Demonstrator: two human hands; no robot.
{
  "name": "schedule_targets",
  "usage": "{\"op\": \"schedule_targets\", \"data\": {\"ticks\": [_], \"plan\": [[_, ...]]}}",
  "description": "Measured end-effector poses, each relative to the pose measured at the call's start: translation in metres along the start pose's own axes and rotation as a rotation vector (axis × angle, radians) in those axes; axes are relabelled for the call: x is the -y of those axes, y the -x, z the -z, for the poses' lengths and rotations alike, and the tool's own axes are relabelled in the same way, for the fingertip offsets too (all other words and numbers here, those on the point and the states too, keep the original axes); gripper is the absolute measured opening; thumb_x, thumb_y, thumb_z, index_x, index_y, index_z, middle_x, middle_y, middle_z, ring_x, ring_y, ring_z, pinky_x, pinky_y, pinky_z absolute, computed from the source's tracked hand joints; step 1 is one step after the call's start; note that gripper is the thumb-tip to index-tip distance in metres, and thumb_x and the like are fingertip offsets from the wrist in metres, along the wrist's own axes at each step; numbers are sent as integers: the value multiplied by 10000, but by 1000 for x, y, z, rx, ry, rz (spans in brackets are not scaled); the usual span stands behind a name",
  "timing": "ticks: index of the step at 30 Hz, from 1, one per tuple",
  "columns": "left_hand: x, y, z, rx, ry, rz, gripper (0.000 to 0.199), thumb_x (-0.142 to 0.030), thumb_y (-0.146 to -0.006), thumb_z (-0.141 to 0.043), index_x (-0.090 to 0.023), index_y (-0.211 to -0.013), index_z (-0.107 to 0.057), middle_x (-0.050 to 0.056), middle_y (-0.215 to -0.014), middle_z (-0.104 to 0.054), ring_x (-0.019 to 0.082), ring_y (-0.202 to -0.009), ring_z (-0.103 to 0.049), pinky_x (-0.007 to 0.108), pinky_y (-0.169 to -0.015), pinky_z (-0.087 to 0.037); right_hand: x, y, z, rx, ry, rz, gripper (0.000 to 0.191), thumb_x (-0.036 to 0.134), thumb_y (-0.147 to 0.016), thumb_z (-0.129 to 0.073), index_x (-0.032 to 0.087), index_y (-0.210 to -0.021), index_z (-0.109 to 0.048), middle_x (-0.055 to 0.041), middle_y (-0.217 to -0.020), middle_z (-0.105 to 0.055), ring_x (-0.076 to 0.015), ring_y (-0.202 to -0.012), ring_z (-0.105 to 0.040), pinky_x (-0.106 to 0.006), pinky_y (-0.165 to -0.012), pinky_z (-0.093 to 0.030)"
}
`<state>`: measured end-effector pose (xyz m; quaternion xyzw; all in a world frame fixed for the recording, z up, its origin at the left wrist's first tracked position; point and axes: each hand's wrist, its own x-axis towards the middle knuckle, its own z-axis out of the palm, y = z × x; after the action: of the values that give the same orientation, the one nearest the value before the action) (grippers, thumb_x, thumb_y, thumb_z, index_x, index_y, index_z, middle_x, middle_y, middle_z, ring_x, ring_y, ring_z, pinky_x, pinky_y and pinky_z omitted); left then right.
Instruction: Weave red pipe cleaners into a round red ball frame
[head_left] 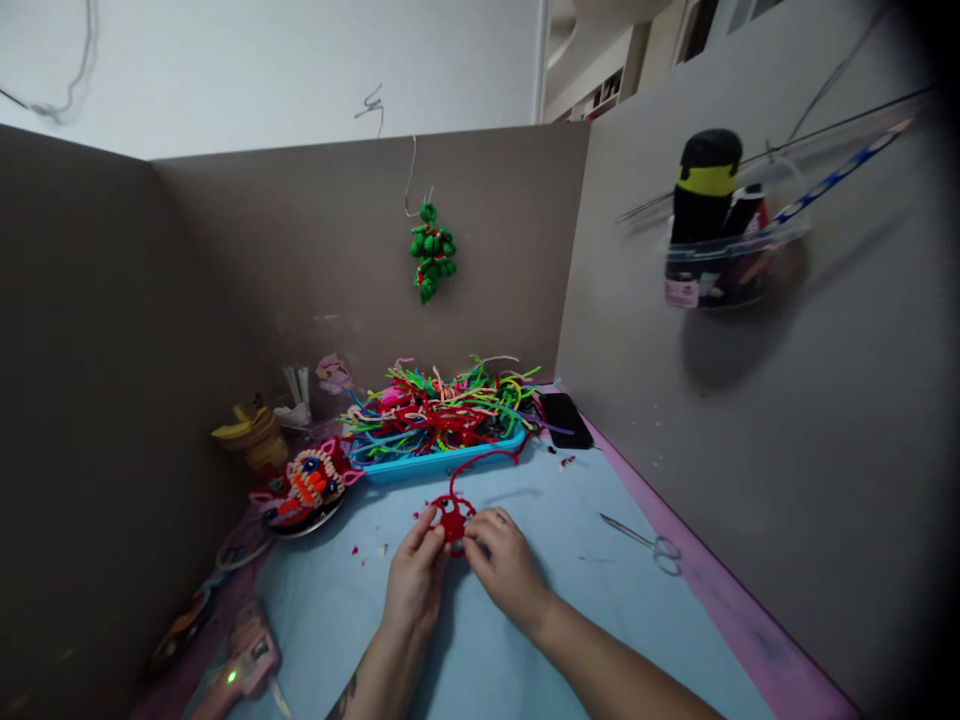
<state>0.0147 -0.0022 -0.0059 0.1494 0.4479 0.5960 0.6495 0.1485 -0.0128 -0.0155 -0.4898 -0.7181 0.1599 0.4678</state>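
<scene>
From my remote seat, I judge the blue plastic tray [442,461] at centre is parked within reach, heaped with fuzzy, bendy stems [442,412]. Lower centre, my left hand [414,580] pinches the red piece [452,524], seemingly to steady it; my right hand [510,560] curls nearly closed at its right edge (grip hidden, can't tell). The piece is round and fuzzy.
</scene>
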Motion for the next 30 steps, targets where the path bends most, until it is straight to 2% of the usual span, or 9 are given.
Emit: {"op": "schedule_targets", "data": {"ticks": [6, 12, 17, 22, 26, 30], "plan": [[3, -3, 5, -15, -92, 27, 448, -54, -706, -763, -147, -1136, -681, 46, -783, -750, 85, -570, -664, 148, -546, -529, -3, 1, -1, -12, -18, -1, 195, 76, -820, -523, 223, -765, -640, -41, -822, -647, -214, -850, -569, -345, -775, -470], [1, -1, 5, 17, -136, 41, 359, -127, -705, -784, -123, -1056, -706, 75, -826, -760, 113, -595, -671, 178, -527, -514, -3, 1, -1, -12, -20, -19, 191, 75, -815, -523, 219, -788, -645, -47, -839, -649, -215, -864, -578, -344, -786, -472], [-1, -3, 6, 23, -121, 108, 324, -151, -732, -757, -155, -1050, -691, 50, -813, -750, 102, -550, -650, 170, -477, -467, -3, 0, 1, 3, -14, -26, 190, 73, -820, -521, 215, -776, -639, -49, -839, -650, -215, -865, -578, -345, -785, -472], [-1, -4, 9, 75, -146, 130, 334, -209, -699, -780, -181, -1018, -684, 37, -814, -740, 115, -571, -651, 189, -515, -464, -2, 0, 3, 18, -11, -4, 200, 60, -814, -519, 214, -770, -639, -46, -834, -650, -215, -860, -570, -344, -784, -468], [-2, -3, 9, 94, -175, 105, 454, -249, -640, -820, -181, -1062, -669, 32, -771, -735, 115, -568, -641, 187, -521, -438, -1, 0, 3, 40, 6, 8, 205, 50, -803, -525, 218, -757, -634, -38, -819, -647, -211, -839, -571, -333, -765, -463], [-2, -3, 8, 98, -177, 39, 599, -284, -518, -893, -153, -1059, -672, 43, -739, -739, 118, -582, -638, 197, -561, -441, -2, 0, 1, 41, 19, 31, 196, 62, -807, -520, 219, -754, -624, -36, -820, -648, -209, -835, -572, -333, -766, -460]]}}
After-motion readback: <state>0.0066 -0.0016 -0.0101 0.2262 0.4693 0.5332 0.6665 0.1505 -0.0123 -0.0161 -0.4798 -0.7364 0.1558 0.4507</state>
